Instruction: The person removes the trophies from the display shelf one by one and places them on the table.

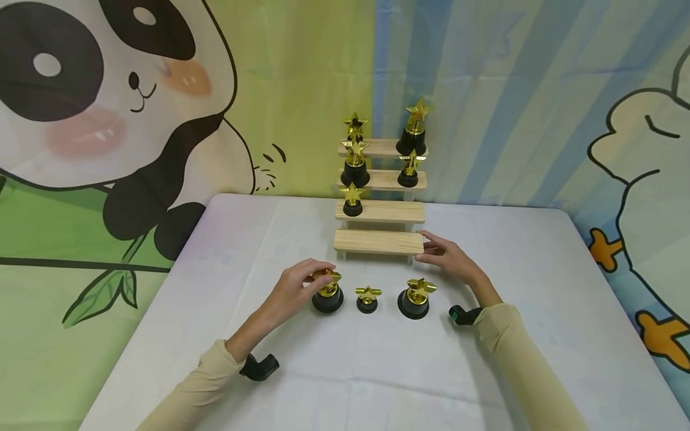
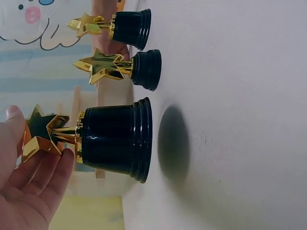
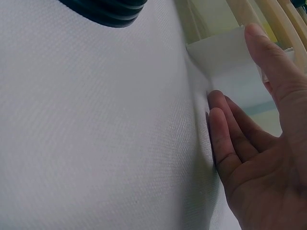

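Observation:
My left hand [image 1: 296, 284] grips a gold star trophy [image 2: 112, 141] by its star, thumb on one side and fingers on the other. In the left wrist view its black base hangs just off the cloth, a dark shadow beside it. To its right stand a small star trophy [image 1: 367, 305] and a larger star trophy [image 1: 413, 305], both upright. At the right end of the lowest step of a wooden tiered stand [image 1: 377, 241] is my right hand [image 1: 450, 257], its thumb near the step and its fingers [image 3: 221, 136] stretched low by the tablecloth.
On the upper steps stand several more star trophies, among them a tall one [image 1: 411, 140] at top right and a small one [image 1: 353, 206] on the left. White cloth covers the table [image 1: 517, 257]. A printed curtain [image 1: 302, 90] hangs behind.

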